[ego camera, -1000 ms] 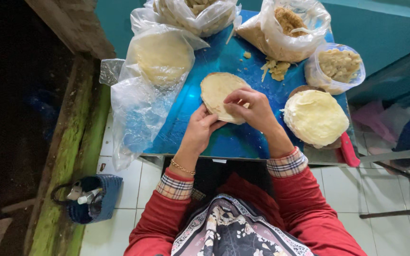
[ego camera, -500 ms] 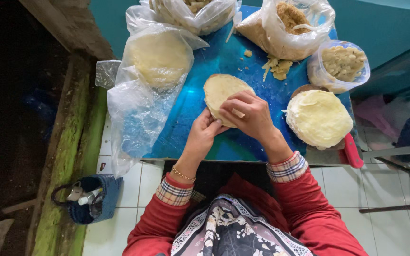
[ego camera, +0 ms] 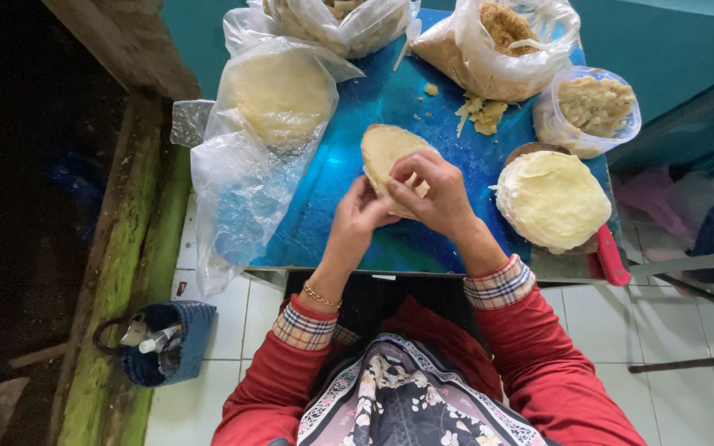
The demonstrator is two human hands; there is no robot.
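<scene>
A round, pale yellow dough sheet (ego camera: 383,147) lies on the blue tabletop (ego camera: 332,190) in front of me. My left hand (ego camera: 357,219) grips its near edge from the left. My right hand (ego camera: 427,194) lies over its near right part, fingers curled on the edge. Both hands pinch the sheet together. A stack of similar round sheets (ego camera: 551,198) rests to the right of my right hand.
A clear plastic bag with round sheets (ego camera: 278,95) lies at the left. Bags of filling (ego camera: 497,37) and a tub of pale pieces (ego camera: 597,103) stand at the back right, with crumbs (ego camera: 481,116) between. A small blue basket (ego camera: 163,343) sits on the tiled floor.
My hands have stayed on the sheet's near edge, with the fingers shifting slightly along it. The view has drifted a little.
</scene>
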